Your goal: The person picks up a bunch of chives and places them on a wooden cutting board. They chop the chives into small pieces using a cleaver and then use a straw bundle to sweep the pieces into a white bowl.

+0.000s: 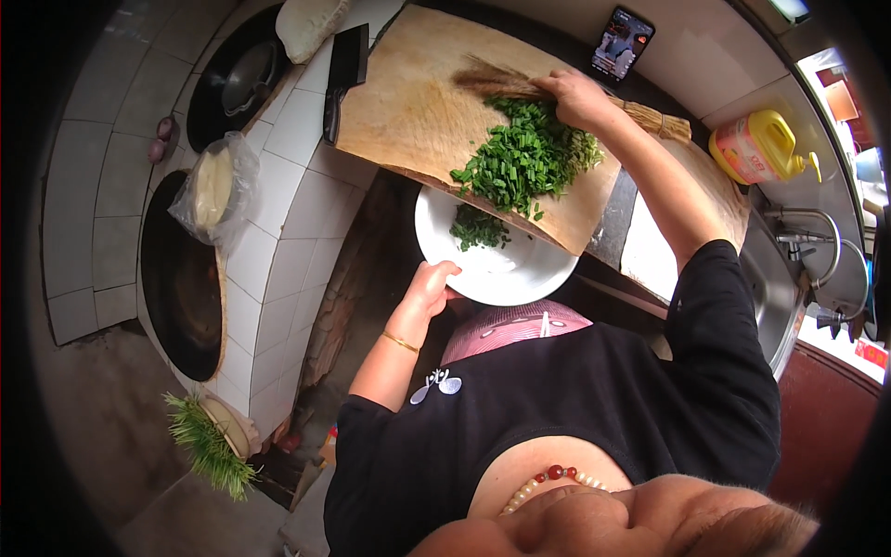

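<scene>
On a wooden cutting board (411,83) lies a heap of chopped green leaves and stalks (525,157). My right hand (574,97) is closed around a bundled straw hand brush (644,118), whose bristles spread over the board behind the heap. Below the board's near edge, my left hand (431,289) grips the rim of a white bowl (515,282). Some chopped greens (477,226) lie inside the bowl, and the board overhangs its far part. A black cleaver (347,63) rests at the board's left edge.
A phone (621,43) leans at the wall behind the board. A yellow pump bottle (755,147) stands right, near the sink faucet (800,240). Left are two woks (177,292), a plastic bag with pale contents (214,184), small purple onions (160,139) and a grassy green plant (209,445).
</scene>
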The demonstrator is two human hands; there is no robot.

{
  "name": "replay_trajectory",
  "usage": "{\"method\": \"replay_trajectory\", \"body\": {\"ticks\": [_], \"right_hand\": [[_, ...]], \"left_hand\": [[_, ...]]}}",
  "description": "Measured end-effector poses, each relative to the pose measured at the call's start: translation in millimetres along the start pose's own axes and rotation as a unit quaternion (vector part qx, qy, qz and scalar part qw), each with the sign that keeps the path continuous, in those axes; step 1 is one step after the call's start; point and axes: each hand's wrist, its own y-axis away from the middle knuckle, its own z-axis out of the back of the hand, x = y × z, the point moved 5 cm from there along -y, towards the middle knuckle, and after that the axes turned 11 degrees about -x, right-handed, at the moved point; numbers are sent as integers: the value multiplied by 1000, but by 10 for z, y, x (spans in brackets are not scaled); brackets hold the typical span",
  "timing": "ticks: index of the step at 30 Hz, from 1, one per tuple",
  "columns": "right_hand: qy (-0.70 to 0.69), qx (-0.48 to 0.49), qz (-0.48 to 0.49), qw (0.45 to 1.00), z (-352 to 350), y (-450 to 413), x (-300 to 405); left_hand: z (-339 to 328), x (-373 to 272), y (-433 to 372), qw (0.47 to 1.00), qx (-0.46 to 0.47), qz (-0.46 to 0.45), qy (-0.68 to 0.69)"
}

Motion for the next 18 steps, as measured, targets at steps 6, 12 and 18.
{"method": "replay_trajectory", "body": {"ticks": [6,12,18], "right_hand": [[-7,91,113,989,87,163,549],[-18,127,185,974,197,479,1005],[-59,1,52,997,492,580,646]], "left_hand": [[-26,-18,41,1000,2,4,-8],[-44,-36,94,1000,0,7,-2],[14,86,26,1000,3,10,-15]]}}
